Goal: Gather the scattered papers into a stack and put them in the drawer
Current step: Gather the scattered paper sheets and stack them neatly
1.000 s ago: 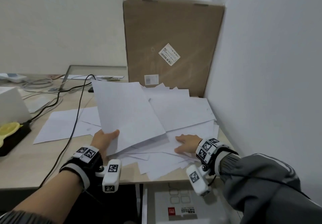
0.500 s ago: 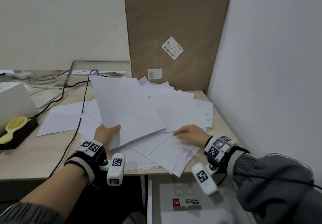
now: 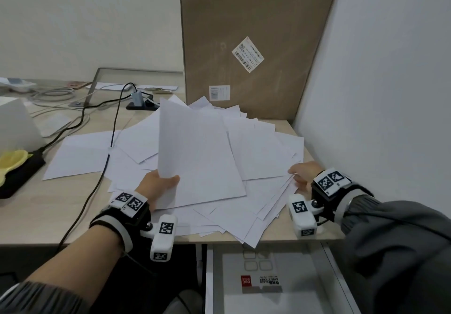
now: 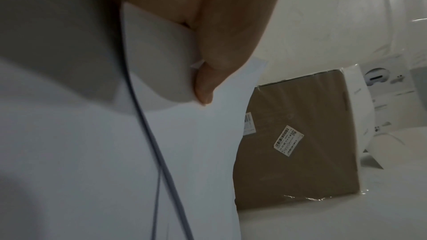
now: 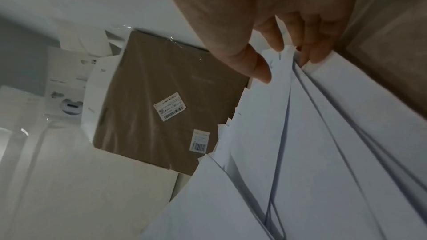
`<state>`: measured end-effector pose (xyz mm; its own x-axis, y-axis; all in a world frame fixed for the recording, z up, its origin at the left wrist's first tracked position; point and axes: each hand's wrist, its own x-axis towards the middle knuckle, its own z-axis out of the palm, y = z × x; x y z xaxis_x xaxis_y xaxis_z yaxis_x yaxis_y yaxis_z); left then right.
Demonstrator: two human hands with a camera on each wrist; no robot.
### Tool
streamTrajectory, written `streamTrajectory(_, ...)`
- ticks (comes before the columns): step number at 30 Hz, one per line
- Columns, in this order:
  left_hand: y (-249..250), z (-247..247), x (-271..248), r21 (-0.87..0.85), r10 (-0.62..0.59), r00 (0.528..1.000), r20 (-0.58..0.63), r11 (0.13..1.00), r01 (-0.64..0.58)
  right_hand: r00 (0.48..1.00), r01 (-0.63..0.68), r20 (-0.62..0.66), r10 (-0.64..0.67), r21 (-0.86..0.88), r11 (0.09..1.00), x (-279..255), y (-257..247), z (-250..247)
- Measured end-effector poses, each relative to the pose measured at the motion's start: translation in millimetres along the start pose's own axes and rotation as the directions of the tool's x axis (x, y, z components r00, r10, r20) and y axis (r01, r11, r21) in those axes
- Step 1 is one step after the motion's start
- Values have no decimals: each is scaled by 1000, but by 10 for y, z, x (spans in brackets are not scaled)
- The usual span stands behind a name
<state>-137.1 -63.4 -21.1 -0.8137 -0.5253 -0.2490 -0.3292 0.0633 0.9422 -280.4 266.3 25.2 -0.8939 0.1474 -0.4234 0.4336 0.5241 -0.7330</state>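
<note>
Several white paper sheets lie fanned over the right half of the wooden desk. My left hand pinches the near left corner of the top sheets and holds them tilted up off the pile; the left wrist view shows the thumb pressed on the paper. My right hand grips the right edge of the pile, fingers curled under several sheets. More sheets lie flat to the left. The open drawer sits below the desk edge.
A tall cardboard box leans at the back against the right wall. A black cable crosses the left sheets. A power strip, a white box and a yellow item stand at the left.
My right hand moved from flat on the pile's front to the right edge and took hold of the sheets. The left hand raised its sheets steeper. The pile drew together.
</note>
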Motion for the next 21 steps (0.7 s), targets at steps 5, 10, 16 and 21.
streamTrajectory(5,-32,17,14,-10,32,999,-19,999,-33,998,57,-2,-59,-190,980,-19,-199,46)
streamTrajectory(10,-51,8,43,-2,35,999,-14,999,-35,995,96,22,-93,-297,950,19,-316,2)
streamTrajectory(16,-54,18,45,0,50,999,-17,999,-50,993,120,55,-108,-333,935,95,-286,-39)
streamTrajectory(21,-76,14,64,3,49,999,-21,999,-49,990,139,33,-135,-303,943,188,-268,-61)
